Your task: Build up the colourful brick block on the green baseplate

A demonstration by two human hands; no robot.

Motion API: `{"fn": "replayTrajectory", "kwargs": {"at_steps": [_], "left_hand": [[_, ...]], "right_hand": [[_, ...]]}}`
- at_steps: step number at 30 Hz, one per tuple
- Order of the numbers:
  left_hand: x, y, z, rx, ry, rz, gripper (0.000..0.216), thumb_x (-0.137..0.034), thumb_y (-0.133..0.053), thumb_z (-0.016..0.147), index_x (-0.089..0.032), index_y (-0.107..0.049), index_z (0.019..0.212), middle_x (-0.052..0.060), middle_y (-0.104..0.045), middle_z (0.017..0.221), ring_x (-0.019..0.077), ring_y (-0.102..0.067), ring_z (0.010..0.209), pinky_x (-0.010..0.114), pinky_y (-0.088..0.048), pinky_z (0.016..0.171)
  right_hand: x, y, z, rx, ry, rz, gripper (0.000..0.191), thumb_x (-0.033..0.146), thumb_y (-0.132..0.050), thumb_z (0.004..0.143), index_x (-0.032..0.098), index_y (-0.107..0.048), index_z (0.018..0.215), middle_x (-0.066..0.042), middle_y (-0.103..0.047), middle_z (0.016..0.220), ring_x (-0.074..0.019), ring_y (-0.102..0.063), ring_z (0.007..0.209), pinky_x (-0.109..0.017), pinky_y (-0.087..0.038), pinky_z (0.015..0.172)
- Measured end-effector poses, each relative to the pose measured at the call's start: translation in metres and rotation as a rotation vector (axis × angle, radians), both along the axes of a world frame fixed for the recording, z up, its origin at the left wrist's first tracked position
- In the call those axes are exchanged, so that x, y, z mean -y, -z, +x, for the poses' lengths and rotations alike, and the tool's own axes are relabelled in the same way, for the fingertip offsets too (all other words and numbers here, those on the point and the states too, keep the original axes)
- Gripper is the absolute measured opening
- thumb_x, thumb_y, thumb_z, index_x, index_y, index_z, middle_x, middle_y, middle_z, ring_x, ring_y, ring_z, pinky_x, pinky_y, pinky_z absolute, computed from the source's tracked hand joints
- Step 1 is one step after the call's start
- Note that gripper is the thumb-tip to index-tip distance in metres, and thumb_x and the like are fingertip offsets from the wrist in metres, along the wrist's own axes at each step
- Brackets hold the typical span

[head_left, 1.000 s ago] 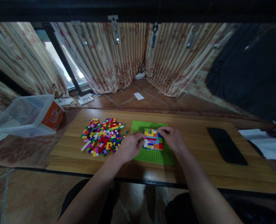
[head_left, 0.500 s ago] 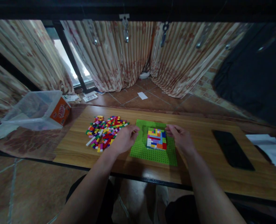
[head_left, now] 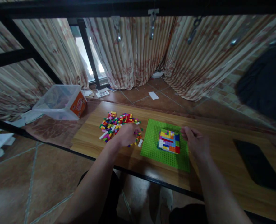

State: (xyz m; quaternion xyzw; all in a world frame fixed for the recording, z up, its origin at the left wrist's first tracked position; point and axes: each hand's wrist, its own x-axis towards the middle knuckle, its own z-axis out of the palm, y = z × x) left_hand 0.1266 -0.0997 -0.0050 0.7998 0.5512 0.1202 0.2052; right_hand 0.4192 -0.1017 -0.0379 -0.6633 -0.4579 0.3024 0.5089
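Observation:
My left hand [head_left: 126, 134] is over the right side of a pile of loose coloured bricks [head_left: 112, 123], its fingers loosely bent and apart, and nothing shows between them. A green studded baseplate [head_left: 149, 146] lies to the right of the pile. On it sits a low block built of toy bricks [head_left: 169, 141], with a patchwork top in yellow, white, red, blue, purple and orange. Beside the block's right edge, above the baseplate, my right hand [head_left: 196, 141] is closed in a pinch. Whatever its fingertips hold, if anything, is too small to make out.
The wooden table [head_left: 147, 169] has a dark flat slab [head_left: 259, 165] towards its right end. Beyond its left end stands a clear plastic box [head_left: 58, 102] with an orange label. Papers [head_left: 103, 92] lie on the floor near the striped curtains [head_left: 128, 56].
My left hand has moved left from the baseplate's edge to the brick pile. My right hand stays by the block's right side. The view has swung left.

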Motion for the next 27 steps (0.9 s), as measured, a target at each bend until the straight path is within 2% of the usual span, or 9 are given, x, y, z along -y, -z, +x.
{"fn": "replayTrajectory", "kwargs": {"at_steps": [12,16,21,27], "left_hand": [[0.003,-0.002,0.017,-0.167,-0.057,0.067,0.027,-0.013,-0.053,0.079,-0.019,-0.075,0.093,0.009,-0.074,0.093,0.0219,-0.068,0.090,0.030,-0.051,0.082],[0.000,-0.002,0.020,-0.156,-0.093,0.062,0.025,-0.016,-0.050,0.082,-0.017,-0.074,0.086,0.009,-0.072,0.085,0.0207,-0.067,0.081,0.030,-0.051,0.078],[-0.005,0.005,0.025,-0.110,-0.185,0.133,0.022,-0.017,-0.051,0.082,-0.017,-0.072,0.089,0.009,-0.072,0.087,0.0203,-0.067,0.083,0.029,-0.052,0.080],[-0.010,0.014,0.035,-0.170,-0.168,0.138,0.024,-0.013,-0.048,0.082,-0.016,-0.072,0.086,0.011,-0.072,0.088,0.0228,-0.067,0.091,0.032,-0.052,0.083]], "right_hand": [[0.001,0.001,-0.003,0.046,-0.045,-0.041,0.033,0.049,-0.062,0.079,0.019,-0.074,0.084,-0.007,-0.075,0.082,-0.0197,-0.067,0.071,-0.035,-0.053,0.069],[0.000,0.003,-0.002,0.056,-0.062,-0.034,0.032,0.049,-0.062,0.079,0.019,-0.074,0.082,-0.007,-0.075,0.082,-0.0194,-0.066,0.071,-0.035,-0.052,0.069],[0.001,0.000,-0.004,0.076,-0.064,-0.029,0.031,0.047,-0.062,0.078,0.019,-0.074,0.080,-0.007,-0.075,0.079,-0.0200,-0.067,0.070,-0.035,-0.051,0.068],[0.002,-0.001,-0.005,0.080,-0.055,-0.024,0.029,0.046,-0.063,0.077,0.020,-0.074,0.078,-0.006,-0.075,0.077,-0.0197,-0.067,0.069,-0.035,-0.052,0.068]]}}
